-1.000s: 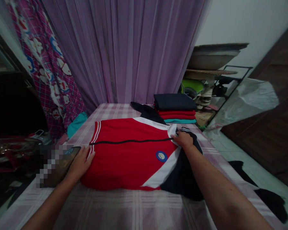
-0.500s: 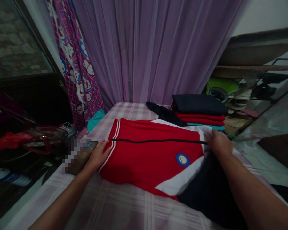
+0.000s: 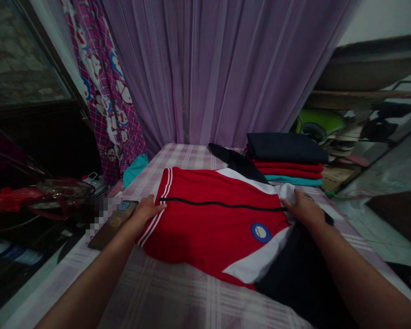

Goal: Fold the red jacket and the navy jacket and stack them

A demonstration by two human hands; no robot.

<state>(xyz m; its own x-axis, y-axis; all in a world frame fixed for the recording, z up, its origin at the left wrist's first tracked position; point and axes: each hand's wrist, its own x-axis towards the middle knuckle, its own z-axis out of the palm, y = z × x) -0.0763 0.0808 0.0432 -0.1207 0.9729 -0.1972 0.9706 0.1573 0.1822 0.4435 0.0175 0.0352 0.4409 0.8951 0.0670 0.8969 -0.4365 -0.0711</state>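
A red jacket point(image 3: 205, 228) with white panels, a dark zip line and a round blue badge lies flat on the pink checked table point(image 3: 178, 301). My left hand point(image 3: 147, 211) rests on its striped hem at the left edge. My right hand point(image 3: 303, 208) presses on the white collar end at the right, fingers flat on the cloth. A dark navy sleeve point(image 3: 294, 269) of the jacket runs under my right forearm toward the near edge.
A stack of folded clothes point(image 3: 286, 157), navy on top of red and teal, sits at the table's far right, with a black garment point(image 3: 234, 160) beside it. A phone point(image 3: 114, 221) lies by my left hand. Purple curtain point(image 3: 219, 68) behind; cluttered shelf to the right.
The view swung left and closer over the first half second. My left hand slid up along the hem; my right hand stayed on the collar end.
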